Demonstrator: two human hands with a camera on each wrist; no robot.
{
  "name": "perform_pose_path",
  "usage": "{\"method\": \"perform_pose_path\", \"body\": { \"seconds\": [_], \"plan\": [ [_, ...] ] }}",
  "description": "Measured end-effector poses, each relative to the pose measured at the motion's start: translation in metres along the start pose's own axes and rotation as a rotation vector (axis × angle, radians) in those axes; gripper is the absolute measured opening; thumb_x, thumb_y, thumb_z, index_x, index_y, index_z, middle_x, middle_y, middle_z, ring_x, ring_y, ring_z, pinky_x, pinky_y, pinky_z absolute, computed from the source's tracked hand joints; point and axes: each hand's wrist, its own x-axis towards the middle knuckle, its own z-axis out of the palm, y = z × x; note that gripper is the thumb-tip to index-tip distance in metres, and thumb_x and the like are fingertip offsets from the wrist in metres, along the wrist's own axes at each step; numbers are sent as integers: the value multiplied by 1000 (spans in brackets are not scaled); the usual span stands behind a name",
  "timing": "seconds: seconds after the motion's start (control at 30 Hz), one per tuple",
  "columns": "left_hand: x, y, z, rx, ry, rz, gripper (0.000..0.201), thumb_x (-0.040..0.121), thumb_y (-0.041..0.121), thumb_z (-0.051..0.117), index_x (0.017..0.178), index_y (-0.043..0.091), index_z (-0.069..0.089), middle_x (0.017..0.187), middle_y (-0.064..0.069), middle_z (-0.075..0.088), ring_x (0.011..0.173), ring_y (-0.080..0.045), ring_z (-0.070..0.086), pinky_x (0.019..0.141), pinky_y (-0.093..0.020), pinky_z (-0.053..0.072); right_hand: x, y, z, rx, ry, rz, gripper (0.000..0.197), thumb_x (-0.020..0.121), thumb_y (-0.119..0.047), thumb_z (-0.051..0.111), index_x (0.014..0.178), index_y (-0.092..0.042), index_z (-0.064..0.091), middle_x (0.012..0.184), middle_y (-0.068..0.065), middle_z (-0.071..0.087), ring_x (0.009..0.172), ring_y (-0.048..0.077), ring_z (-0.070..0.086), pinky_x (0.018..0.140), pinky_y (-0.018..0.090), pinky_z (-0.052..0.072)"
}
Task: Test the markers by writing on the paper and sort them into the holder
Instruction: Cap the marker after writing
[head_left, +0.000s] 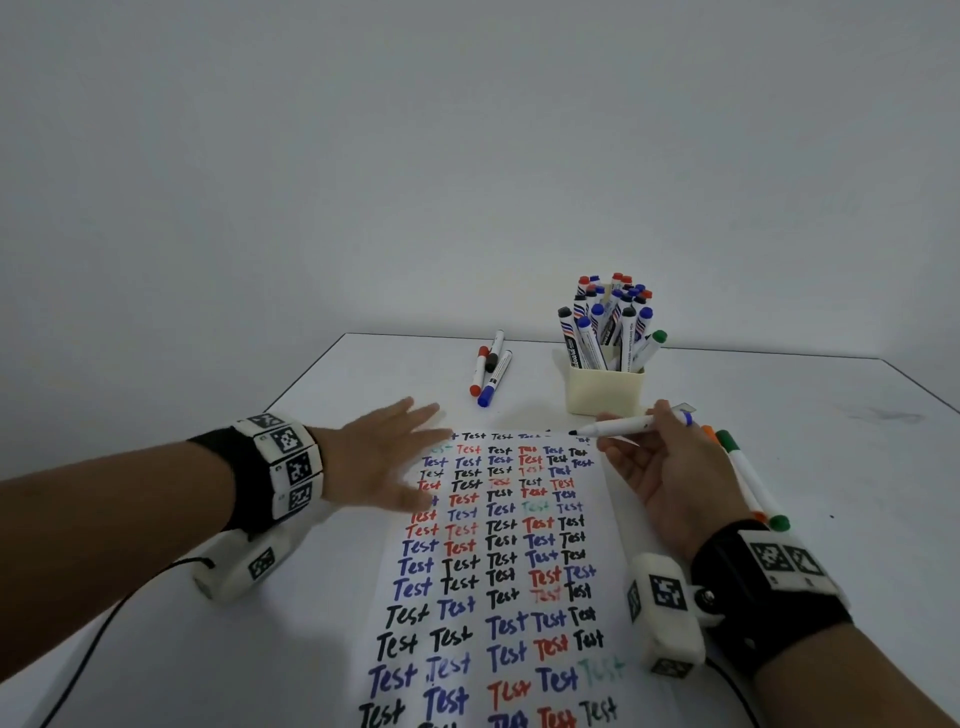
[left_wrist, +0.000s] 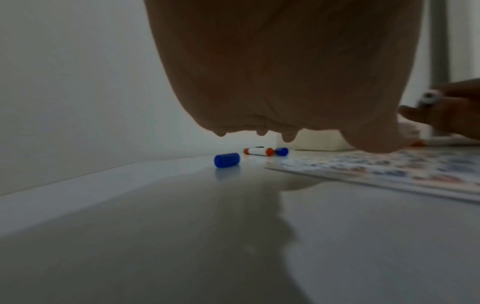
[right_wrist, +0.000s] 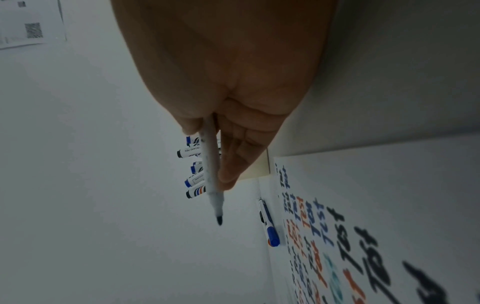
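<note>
**penfan22:** Closest to the head cam is the paper (head_left: 498, 582), a long sheet lying flat on the white worktop (head_left: 779, 415), filled with rows of "Test" in black, blue, red and a faint green. So where are the hands?

**inkwell_k:** Left hand (head_left: 387, 460) is flat, fingers straight and spread, palm down over the paper's top-left corner. It's got nothing in it. The left wrist view shows the fingertips above the surface, so I can't say how much of it really presses down.

**penfan22:** And the right?

**inkwell_k:** Right hand (head_left: 660, 467) is up by the paper's top-right corner, fingers curled round an uncapped marker (head_left: 623, 428). White barrel, dark tip pointing left, hanging just above the top edge of the sheet. The wrist cam shows the tip clear of the paper.

**penfan22:** Where's its cap?

**inkwell_k:** A loose blue cap (left_wrist: 226, 160) lies on the worktop left of the paper, only visible in the left wrist view. Can't tell whose it is.

**penfan22:** Other markers?

**inkwell_k:** The cream holder (head_left: 605, 391) stands just behind the right hand, packed with upright markers, mostly blue, black and red caps, one green. Three loose markers (head_left: 489, 370) lie together behind the paper, left of the holder. A green marker (head_left: 753, 475) and an orange one (head_left: 712, 435) lie side by side right of the right hand.
</note>
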Motion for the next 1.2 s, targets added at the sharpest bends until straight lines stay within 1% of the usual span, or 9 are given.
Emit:
{"method": "perform_pose_path", "body": {
  "seconds": [0.1, 0.17, 0.27, 0.33, 0.43, 0.63, 0.77, 0.93, 1.2],
  "plan": [
    [-6, 15, 8, -9, -112, 14, 105, 76, 89, 26, 157, 34, -12, 164, 2, -24, 150, -23, -23, 121, -44, -4, 1, -1, -2, -89, 20, -84, 15, 100, -9, 63, 113, -6, 55, 109, 24, 72, 95, 32, 75, 70, 28, 62],
    [-8, 22, 6, -45, -162, -7, 108, 73, 87, 28, 157, 34, -15, 164, 3, -25, 150, -21, -23, 121, -42, -2, 0, -2, -6, -208, -3, -134, 24, 95, 0, 67, 114, -9, 56, 108, 20, 70, 94, 27, 73, 77, 29, 62],
    [-2, 22, 5, -69, -205, -61, 123, 57, 98, 25, 155, 38, -18, 163, 3, -26, 151, -24, -22, 122, -47, 2, -2, 0, -12, -469, -32, -140, 16, 94, -6, 71, 110, -5, 68, 99, 16, 76, 91, 27, 72, 84, 32, 60],
    [2, 20, 10, -56, -228, -80, 122, 58, 100, 29, 154, 40, -20, 163, 2, -28, 151, -27, -20, 122, -47, 2, 0, 1, -15, -528, -31, -126, 13, 92, -5, 73, 105, -3, 71, 92, 13, 78, 91, 27, 74, 89, 37, 60],
    [4, 21, 12, -42, -221, -81, 118, 62, 98, 30, 153, 41, -20, 163, 0, -28, 152, -28, -17, 122, -46, 1, -1, 1, -16, -609, -66, -147, 15, 87, -1, 76, 101, -4, 74, 96, 12, 78, 97, 27, 76, 94, 43, 60],
    [1, 24, 6, -40, -246, -84, 116, 65, 94, 32, 153, 41, -22, 162, -2, -30, 152, -27, -20, 121, -45, -4, -3, -1, -11, -702, -71, -198, 12, 89, -9, 77, 98, -4, 71, 90, 14, 78, 91, 31, 77, 89, 45, 62],
    [2, 23, 6, -44, -265, -77, 128, 49, 105, 22, 151, 43, -24, 162, 0, -31, 152, -27, -20, 122, -46, -3, 0, 0, -11, -748, -67, -214, 9, 90, -9, 75, 96, -4, 70, 86, 15, 77, 87, 34, 76, 86, 43, 63],
    [5, 22, 8, -30, -275, -94, 130, 45, 107, 21, 149, 45, -27, 161, 3, -31, 151, -24, -21, 123, -47, -1, 2, 2, -14, -811, -86, -215, 7, 90, -10, 73, 93, -4, 71, 81, 14, 76, 72, 21, 70, 78, 38, 60],
    [4, 25, 5, -44, -282, -101, 131, 46, 104, 24, 151, 42, -25, 162, 2, -29, 152, -25, -19, 122, -46, -1, 6, 3, -15, -925, -85, -204, 5, 90, -13, 72, 91, -9, 71, 76, 9, 75, 65, 12, 66, 68, 27, 55]
  ]
}}
